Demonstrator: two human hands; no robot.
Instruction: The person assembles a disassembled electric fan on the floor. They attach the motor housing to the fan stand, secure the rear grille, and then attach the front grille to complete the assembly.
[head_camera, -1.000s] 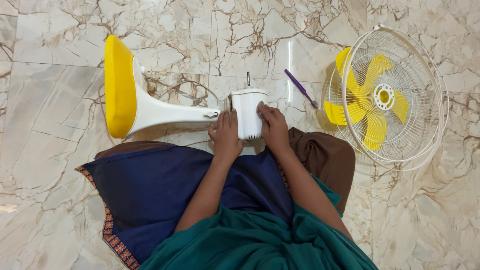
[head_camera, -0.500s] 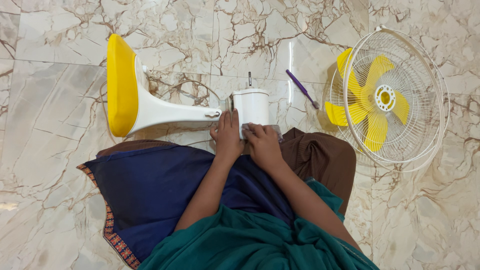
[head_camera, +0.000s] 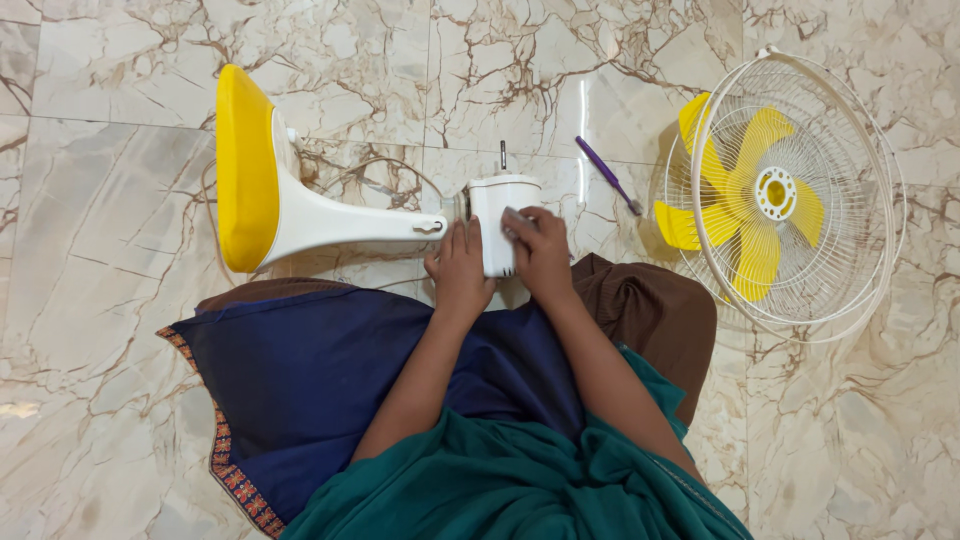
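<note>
Holding the white motor (head_camera: 497, 225), my left hand (head_camera: 458, 270) lies flat beside it; my right hand (head_camera: 540, 252) presses a cloth on top. Bare floor (head_camera: 100, 330) lies all around.

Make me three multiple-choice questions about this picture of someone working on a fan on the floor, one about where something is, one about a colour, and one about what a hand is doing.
1. Where does the purple screwdriver lie?
A. On the blue cloth
B. On the floor between the motor housing and the fan cage
C. On the yellow base

2. What colour are the fan blades?
A. Yellow
B. Blue
C. Black

3. What is the right hand doing?
A. Holding the screwdriver
B. Lifting the cage
C. Resting on the motor housing

Answers:
1 B, the screwdriver lies on the floor between motor housing and fan cage.
2 A, the blades are yellow.
3 C, the right hand lies on the white housing.
</note>
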